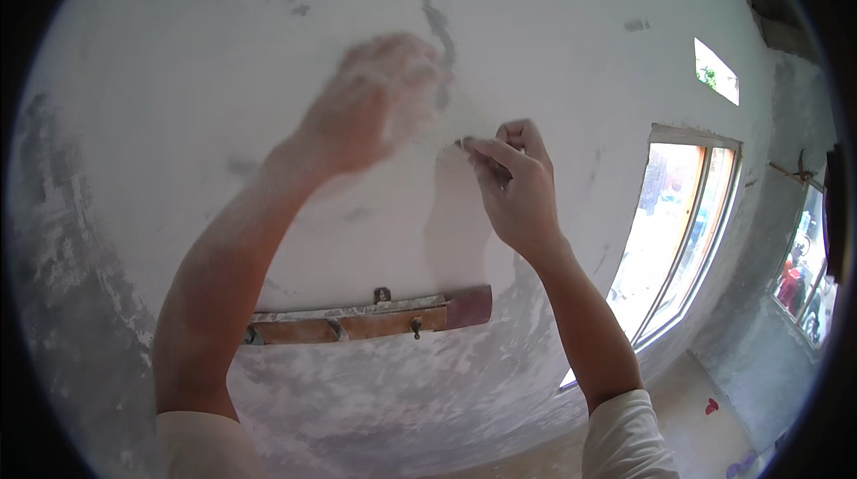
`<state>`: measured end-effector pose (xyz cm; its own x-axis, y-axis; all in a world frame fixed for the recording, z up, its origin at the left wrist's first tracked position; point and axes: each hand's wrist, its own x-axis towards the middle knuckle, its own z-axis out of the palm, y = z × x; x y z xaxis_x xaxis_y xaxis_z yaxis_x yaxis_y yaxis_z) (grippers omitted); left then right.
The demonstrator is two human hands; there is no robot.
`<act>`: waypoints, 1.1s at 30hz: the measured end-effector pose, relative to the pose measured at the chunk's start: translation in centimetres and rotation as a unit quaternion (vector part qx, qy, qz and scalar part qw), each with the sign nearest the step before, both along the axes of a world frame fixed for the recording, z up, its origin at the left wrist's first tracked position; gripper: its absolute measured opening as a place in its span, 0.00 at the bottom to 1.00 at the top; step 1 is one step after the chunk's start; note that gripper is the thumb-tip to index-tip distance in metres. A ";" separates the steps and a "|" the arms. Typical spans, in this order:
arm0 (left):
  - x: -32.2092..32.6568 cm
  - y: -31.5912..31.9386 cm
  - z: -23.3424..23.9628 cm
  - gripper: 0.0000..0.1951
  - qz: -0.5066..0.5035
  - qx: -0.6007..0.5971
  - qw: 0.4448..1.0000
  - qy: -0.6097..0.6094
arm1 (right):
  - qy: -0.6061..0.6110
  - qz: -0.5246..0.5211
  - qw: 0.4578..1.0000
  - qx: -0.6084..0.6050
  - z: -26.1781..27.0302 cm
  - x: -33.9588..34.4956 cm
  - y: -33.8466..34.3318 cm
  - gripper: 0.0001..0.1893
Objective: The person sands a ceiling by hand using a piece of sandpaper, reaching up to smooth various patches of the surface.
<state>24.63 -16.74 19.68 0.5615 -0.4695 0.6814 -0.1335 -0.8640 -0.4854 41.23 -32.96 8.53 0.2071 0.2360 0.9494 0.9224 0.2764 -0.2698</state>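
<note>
Before me rises a pale wall [361, 238] with grey patches, coated white in its upper part. My left hand [388, 97] is raised close to it and blurred by motion; its fingers look curled, but whether it holds anything is unclear. To the right, my right hand [519, 174] pinches a small dark piece [460, 143] between thumb and fingertips at the wall. That piece is too small to identify. Below both hands, a wooden rail with metal hooks [375, 326] runs along the wall, its right end reddish-brown. A small metal hanger tab [381, 295] sticks up from its top edge.
A wood-framed window [669, 224] opens the wall on the right, below a small bright opening [716, 74]. Another window [803, 271] is in the grey side wall [750, 338]. A red scrap [711, 406] lies on the floor [683, 432] at lower right.
</note>
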 end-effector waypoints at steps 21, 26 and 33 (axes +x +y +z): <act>1.4 3.0 0.9 0.23 0.132 0.120 0.947 -0.267 | -0.399 -0.257 0.879 0.032 1.4 1.8 1.3 0.09; 1.6 2.4 0.7 0.25 0.125 0.082 0.959 -0.242 | -0.390 -0.262 0.873 0.130 6.6 3.7 1.4 0.09; 1.1 2.9 0.4 0.24 0.146 0.080 0.957 -0.239 | -0.493 -0.183 0.850 0.018 3.4 2.1 1.4 0.08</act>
<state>25.72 -13.80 20.05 0.3267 -0.4597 0.8258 0.3718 -0.7408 -0.5595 43.30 -31.58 11.95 -0.6409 0.2935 0.7093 0.7211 -0.0866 0.6874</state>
